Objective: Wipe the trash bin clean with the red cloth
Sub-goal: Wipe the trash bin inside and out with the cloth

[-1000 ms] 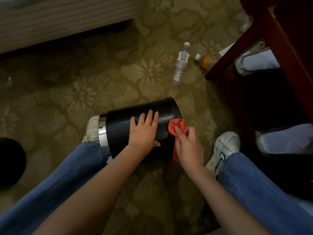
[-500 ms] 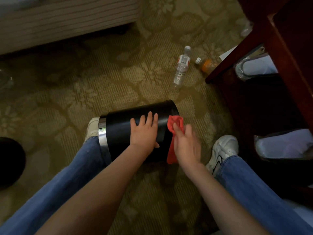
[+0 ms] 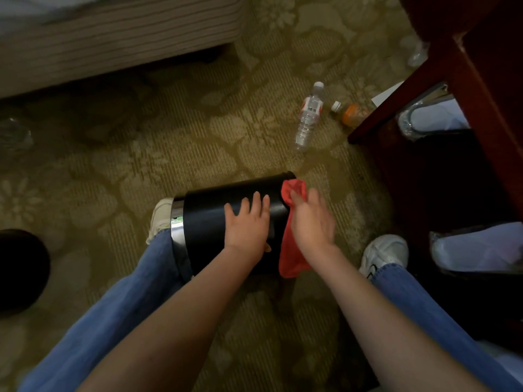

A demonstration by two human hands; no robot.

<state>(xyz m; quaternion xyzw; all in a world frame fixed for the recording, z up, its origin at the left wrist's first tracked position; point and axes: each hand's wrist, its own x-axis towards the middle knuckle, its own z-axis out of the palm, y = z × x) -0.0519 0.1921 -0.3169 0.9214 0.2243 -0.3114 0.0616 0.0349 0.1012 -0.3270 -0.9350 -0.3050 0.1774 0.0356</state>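
Trash bin [image 3: 209, 222] on its side looks light, smooth, roll-prone: left hand [image 3: 249, 223] steadies it, fingers spread flat; right hand [image 3: 312, 222] presses limp red cloth [image 3: 293, 260] to its end, fingers straight.

The right hand [image 3: 311, 219] is motion-blurred, its grip unclear, and it hides the red cloth's [image 3: 291, 258] middle. The left edge cuts off a dark round thing [image 3: 19, 270]. A wooden leg [image 3: 410, 93] hides part of the orange bottle [image 3: 351, 114].
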